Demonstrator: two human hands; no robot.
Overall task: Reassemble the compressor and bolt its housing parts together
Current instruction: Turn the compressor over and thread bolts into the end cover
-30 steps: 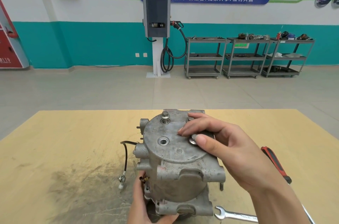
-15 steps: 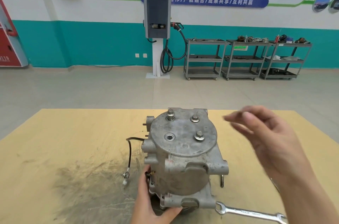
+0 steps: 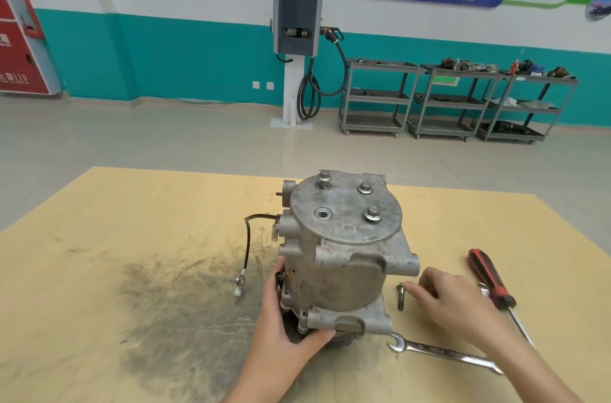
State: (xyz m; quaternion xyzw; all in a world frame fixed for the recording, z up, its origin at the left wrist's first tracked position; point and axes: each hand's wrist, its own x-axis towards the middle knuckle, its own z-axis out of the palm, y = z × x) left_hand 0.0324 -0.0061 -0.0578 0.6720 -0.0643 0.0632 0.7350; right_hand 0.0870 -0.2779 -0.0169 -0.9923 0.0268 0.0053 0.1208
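On the pale plywood tabletop [image 3: 132, 237], smeared with dark greasy scuffs, the dull grey cast-aluminium compressor [image 3: 344, 254] stands upright at centre — its round flat end cap carries three hex bolts [image 3: 373, 214] and two bare holes. The left hand [image 3: 287, 330] grips its ribbed lower housing, thumb up the side, fingers curled underneath and partly hidden. Just right of the body, the right hand [image 3: 453, 297] reaches its fingertips to a loose steel bolt [image 3: 401, 297] lying on the wood; whether it already pinches the bolt is unclear. A chrome open-end spanner [image 3: 443, 353] and a red-and-black screwdriver [image 3: 491, 277] lie nearby — the hand covers part of each.
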